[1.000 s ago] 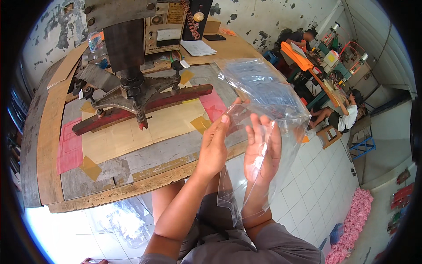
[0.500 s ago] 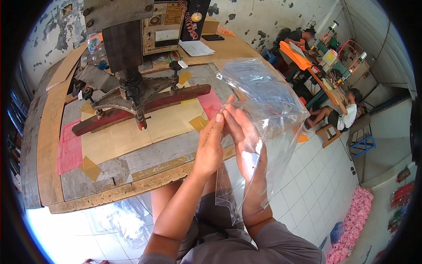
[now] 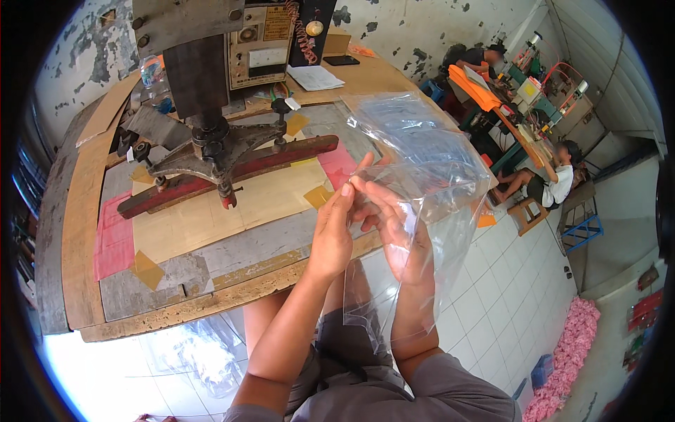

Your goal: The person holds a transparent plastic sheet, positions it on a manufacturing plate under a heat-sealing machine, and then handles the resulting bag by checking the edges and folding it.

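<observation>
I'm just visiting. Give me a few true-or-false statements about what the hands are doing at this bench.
1. Both hands hold a clear plastic bag. True.
2. The right hand shows through the plastic. True.
3. The left hand rests on the red bar. False: it is raised at the bag's edge, apart from the bar.
4. The bag lies flat on the wooden table. False: it is held up above the table's edge.

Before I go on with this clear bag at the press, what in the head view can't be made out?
- Right hand: seen only through the clear plastic bag; its grip is unclear.
- Bag opening: film edges are too transparent to trace near the left hand.
- Stack of clear bags on the workbench: count unreadable.
- Press: its top is cut off by the upper edge.
</observation>
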`<state>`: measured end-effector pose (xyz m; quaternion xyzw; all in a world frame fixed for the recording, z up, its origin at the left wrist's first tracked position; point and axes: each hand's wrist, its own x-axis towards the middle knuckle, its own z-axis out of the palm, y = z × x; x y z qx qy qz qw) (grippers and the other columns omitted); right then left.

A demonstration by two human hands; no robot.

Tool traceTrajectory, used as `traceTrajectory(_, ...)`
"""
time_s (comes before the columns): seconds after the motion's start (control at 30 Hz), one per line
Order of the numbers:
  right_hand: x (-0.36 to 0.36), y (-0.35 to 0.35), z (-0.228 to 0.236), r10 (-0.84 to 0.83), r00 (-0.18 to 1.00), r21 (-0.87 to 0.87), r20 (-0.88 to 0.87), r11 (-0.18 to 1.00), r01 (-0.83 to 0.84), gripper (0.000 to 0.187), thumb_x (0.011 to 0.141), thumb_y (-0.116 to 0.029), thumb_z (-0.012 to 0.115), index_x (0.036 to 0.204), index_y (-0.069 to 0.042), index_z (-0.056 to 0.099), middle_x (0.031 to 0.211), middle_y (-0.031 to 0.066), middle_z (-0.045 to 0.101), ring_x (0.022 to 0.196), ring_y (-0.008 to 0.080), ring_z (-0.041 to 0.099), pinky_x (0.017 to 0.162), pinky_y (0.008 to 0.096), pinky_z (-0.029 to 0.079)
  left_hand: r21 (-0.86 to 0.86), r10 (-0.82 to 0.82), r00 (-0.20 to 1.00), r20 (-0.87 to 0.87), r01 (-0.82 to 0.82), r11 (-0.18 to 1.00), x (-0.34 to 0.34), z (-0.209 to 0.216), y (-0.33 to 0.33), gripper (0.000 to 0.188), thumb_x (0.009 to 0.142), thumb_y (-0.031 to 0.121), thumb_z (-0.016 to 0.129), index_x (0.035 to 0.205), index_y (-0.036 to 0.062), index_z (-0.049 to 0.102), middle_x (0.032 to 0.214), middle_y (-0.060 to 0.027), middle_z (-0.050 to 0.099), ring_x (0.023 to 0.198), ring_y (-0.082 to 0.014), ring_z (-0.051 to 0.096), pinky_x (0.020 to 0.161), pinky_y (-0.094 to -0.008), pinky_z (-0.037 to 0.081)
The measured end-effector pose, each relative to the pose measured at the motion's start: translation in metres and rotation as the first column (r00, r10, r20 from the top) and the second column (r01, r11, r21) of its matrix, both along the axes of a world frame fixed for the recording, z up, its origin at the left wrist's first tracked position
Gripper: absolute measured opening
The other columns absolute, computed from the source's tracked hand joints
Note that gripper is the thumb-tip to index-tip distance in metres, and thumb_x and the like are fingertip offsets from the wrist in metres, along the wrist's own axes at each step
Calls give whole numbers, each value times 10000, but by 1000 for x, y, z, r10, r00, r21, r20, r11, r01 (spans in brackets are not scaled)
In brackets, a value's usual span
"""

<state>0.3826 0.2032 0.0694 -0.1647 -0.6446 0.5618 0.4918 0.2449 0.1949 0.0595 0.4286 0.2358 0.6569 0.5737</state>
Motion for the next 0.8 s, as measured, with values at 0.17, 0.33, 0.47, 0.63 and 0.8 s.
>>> traceTrajectory(0.17, -2, 1, -6, 48, 988, 42, -147, 998, -43, 594, 1040, -316, 533, 1490, 64, 450, 1517, 230, 501, 1252, 267, 579, 1074, 415, 437, 113, -72, 994, 80, 63, 992, 5, -8, 5, 665, 1061, 395, 264, 1620, 35, 288, 1615, -172, 411, 1413, -303, 491, 1011, -350, 463)
traceTrajectory(0.33, 2, 2, -11, 11, 992, 27, -129, 1000, -7, 636, 1026, -350, 551, 1501, 56, 436, 1521, 229, 498, 1202, 272, 603, 1053, 411, 443, 113, -74, 995, 71, 65, 991, 4, -6, 2, 695, 1035, 410, 275, 1618, 32, 295, 1623, -163, 403, 1433, -308, 468, 1002, -337, 454)
traceTrajectory(0.47, 4, 0, -12, 12, 987, 37, -163, 999, -6, 702, 1011, -444, 555, 1510, 33, 432, 1519, 239, 498, 1180, 269, 615, 994, 383, 461, 51, -35, 999, 3, 35, 998, 3, 5, -4, 678, 1030, 382, 287, 1606, 26, 331, 1609, -142, 434, 1285, -229, 565, 882, -277, 453)
traceTrajectory(0.63, 8, 0, -17, 1, 988, 73, -156, 997, 11, 814, 995, -600, 505, 1515, 22, 431, 1513, 264, 491, 1165, 270, 626, 929, 358, 491, 25, 4, 1000, -25, -3, 1000, 3, 11, -9, 636, 1032, 342, 323, 1576, 20, 392, 1555, -132, 507, 974, -104, 572, 768, -242, 440)
traceTrajectory(0.8, 9, -13, -12, -60, 983, 27, -173, 998, 65, 904, 991, -695, 454, 1510, 44, 422, 1495, 289, 488, 1163, 281, 647, 915, 349, 530, 36, 73, 996, -46, -72, 997, 3, 17, -13, 584, 1027, 311, 344, 1512, 9, 464, 1529, -158, 530, 933, -89, 568, 718, -244, 461)
